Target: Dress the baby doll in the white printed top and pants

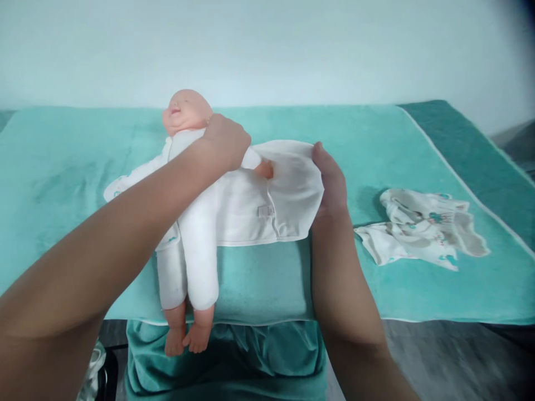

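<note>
A baby doll (186,111) in a white bodysuit lies on its back on a teal towel (62,178), head toward the wall, bare feet hanging over the near edge. My left hand (225,142) is closed at the doll's shoulder, gripping the doll or its garment there. My right hand (332,181) holds the outer edge of a white garment flap (288,195), spread open to the doll's right. The doll's small hand (265,169) pokes out between my hands.
A crumpled white printed garment (422,225) lies on the towel to the right. A darker teal cover (472,150) shows at the far right, a pale wall behind. The towel's near edge drops to teal fabric (225,362) below.
</note>
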Tool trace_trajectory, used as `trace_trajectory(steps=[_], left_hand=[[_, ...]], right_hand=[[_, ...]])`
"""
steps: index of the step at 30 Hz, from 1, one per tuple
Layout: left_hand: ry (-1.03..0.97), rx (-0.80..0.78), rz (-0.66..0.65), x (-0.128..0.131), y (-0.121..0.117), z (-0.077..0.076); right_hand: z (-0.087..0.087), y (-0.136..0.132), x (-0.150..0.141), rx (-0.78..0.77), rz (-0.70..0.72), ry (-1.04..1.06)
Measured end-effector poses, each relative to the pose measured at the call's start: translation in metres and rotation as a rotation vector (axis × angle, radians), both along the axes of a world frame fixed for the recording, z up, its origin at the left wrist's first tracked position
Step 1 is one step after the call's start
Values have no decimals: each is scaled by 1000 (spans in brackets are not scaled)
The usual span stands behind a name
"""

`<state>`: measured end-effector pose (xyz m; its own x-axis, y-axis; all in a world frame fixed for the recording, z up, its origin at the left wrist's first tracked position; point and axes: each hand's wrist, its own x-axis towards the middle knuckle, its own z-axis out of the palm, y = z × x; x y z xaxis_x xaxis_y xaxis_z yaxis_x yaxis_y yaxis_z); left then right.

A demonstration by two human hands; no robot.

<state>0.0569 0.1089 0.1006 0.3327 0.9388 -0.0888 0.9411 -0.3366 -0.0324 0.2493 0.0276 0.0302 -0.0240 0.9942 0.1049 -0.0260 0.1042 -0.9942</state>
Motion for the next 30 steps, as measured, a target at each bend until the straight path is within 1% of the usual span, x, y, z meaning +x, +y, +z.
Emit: trace_trajectory(steps=[3,5,6,7,9,10,11,12,14,16,18,21,24,25,26,28,30], left_hand=[[-61,128,76,1,1,-11],[-106,182,48,-2,0,-14],[-125,168,-3,-3,0,-14],[-146,117,-72,-3,0,-13],[-251,-23,-213,-4,-1,-11],[-315,-79,-261,-5,-2,-8],[-379,-104,-278,-7,-3,-6],[-435,-96,-264,-9,-3,-3],[-516,-20,-210,-17,-5,4],[-580,75,-176,-31,-8,10],[-640,162,-171,-49,-11,13],[-718,226,-151,-74,-18,9],[-762,269,-90,-93,-23,-1],[-755,289,-63,-97,-25,-4],[-737,309,-38,-101,-26,-7],[-699,356,6,-106,-29,-12],[-705,407,46,-111,-33,-16]], right_hand=[[3,-5,-7,28,41,176],[2,-4,-10,47,138,216],[1,-4,-12,49,199,216],[0,-3,-14,46,261,204],[-2,-3,-19,38,382,164],[-4,-4,-21,36,443,147],[-5,-4,-23,40,500,140],[-6,-5,-25,50,551,140],[-8,-8,-28,81,617,153],[-9,-11,-31,101,678,178],[-10,-14,-33,93,794,208],[-7,-17,-35,78,1045,243],[0,-18,-34,60,1272,211],[3,-18,-34,51,1310,190],[5,-18,-33,42,1318,168],[6,-17,-32,43,1270,154],[4,-17,-30,63,1186,144]])
